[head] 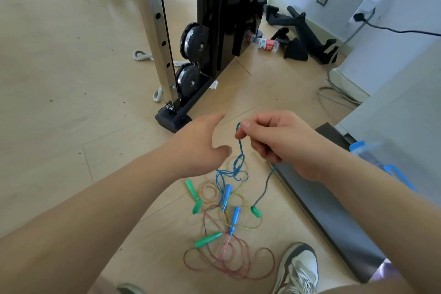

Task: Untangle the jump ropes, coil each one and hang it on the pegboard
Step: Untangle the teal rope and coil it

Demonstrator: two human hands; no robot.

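A tangle of jump ropes lies on the wooden floor in front of me. My right hand (276, 141) pinches a blue rope (239, 150) and holds it up, its knotted part (236, 169) hanging just above the floor. One strand runs down from that hand to a green handle (255, 212). My left hand (200, 145) hovers beside the rope with straight fingers, holding nothing. Below lie two blue handles (226, 197), several more green handles (208, 239), a yellow-green rope (241, 227) and a coiled reddish rope (229, 260). No pegboard is in view.
A black and chrome cable machine (202, 38) stands close ahead. To the right runs a dark mat (329, 217) beside a grey cabinet. Black exercise handles (303, 36), a plastic bottle (266, 43) and grey cables lie by the wall. My shoe (298, 267) is next to the ropes.
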